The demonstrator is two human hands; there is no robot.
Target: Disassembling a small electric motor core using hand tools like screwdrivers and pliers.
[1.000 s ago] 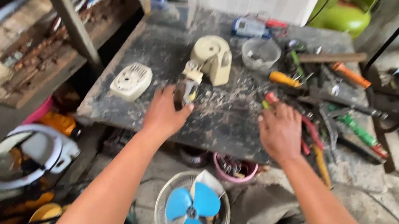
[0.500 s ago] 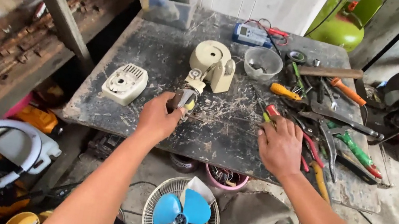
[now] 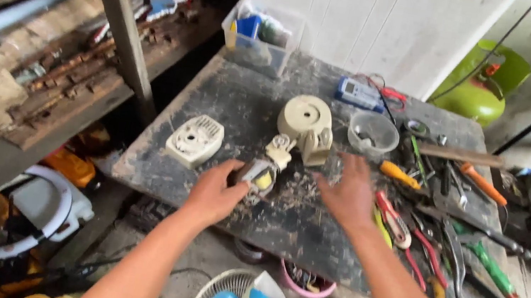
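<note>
The left hand [image 3: 215,194] grips a small motor [image 3: 257,175], steadying it on the workbench [image 3: 216,101]; the right hand [image 3: 347,195] hovers open beside it, empty.

- A small motor part [image 3: 258,175], grey metal with a yellow patch on its near face, lay on the dusty dark table near its front edge, partly hidden under fingers.
- A cream round housing [image 3: 306,127] stood just beyond it, its flat disc face tilted up.
- A small cream bracket [image 3: 278,150] lay between the two, touching the housing.
</note>
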